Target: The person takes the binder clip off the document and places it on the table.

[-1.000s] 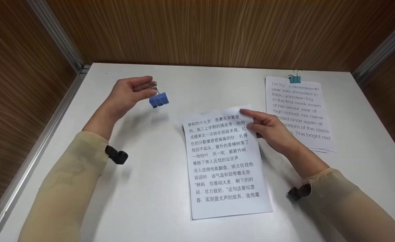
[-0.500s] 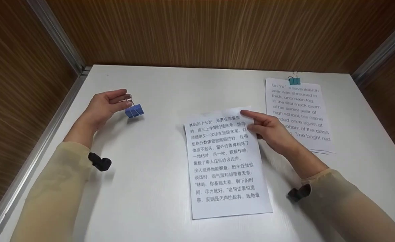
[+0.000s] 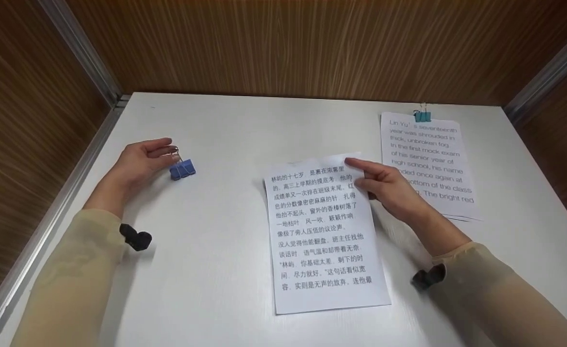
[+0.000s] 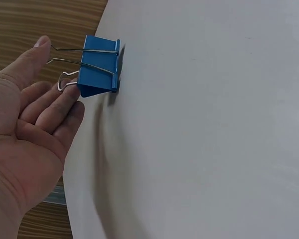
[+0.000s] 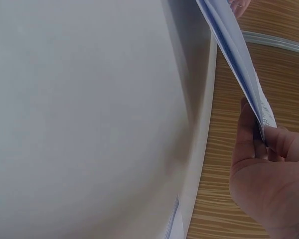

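We see the left hand loosely spread at the blue clip, left of frame centre. Just right of centre, the right hand pinches Chinese-printed papers opening "林屿的十七岁"; at upper right, we read "Lin Yu's seventeenth year" on another sheet.

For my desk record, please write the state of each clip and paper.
Blue metal binder clip: without paper, held by left hand.
White Chinese-printed paper stack: pinched by right hand.
White English-printed paper stack: clipped, partly hidden.
Teal metal binder clip: clamped on that stack.
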Motion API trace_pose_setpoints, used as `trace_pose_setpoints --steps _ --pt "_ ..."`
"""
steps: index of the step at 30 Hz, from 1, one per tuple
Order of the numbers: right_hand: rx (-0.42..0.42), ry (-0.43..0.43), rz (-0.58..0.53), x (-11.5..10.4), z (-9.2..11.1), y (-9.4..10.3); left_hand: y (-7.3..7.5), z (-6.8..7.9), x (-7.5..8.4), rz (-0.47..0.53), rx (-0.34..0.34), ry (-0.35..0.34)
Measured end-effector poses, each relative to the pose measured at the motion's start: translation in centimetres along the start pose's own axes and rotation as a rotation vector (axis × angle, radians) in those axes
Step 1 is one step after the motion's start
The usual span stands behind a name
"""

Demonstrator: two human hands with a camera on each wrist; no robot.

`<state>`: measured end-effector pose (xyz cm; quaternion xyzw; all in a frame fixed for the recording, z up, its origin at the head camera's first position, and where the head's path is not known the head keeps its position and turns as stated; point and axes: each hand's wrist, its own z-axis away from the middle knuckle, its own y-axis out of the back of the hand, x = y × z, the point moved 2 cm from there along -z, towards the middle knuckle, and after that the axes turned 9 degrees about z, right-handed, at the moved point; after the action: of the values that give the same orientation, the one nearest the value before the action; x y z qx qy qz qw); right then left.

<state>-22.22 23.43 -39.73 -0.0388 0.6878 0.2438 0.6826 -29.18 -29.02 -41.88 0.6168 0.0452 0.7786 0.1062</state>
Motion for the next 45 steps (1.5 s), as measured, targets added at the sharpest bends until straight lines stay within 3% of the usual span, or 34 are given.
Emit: trace_pose_setpoints --steps 8,15,26,33,39,45 --pt "0.004 -0.003 0.019 -0.1 -0.3 -0.1 0.5 0.3 -0.6 -0.006 0.015 0.019" --pt "0.003 0.008 0.029 0.9 -0.7 0.1 0.5 0.3 -0.8 0.086 0.011 0.035" --pt "-0.001 0.005 0.008 2.3 -1.2 0.3 0.9 0.2 -1.3 0.074 0.031 0.04" --pt "0.002 -0.006 -0.004 2.3 -1.3 0.2 1.1 0.5 -0.6 0.022 0.089 -0.013" --pt "0.022 -0.029 -0.017 2.7 -1.4 0.5 -1.1 1.4 1.6 -0.089 0.117 -0.121" --pt "0.066 -0.04 0.013 2.9 -1.5 1.0 -6.1 2.6 4.2 -0.333 0.112 -0.333"
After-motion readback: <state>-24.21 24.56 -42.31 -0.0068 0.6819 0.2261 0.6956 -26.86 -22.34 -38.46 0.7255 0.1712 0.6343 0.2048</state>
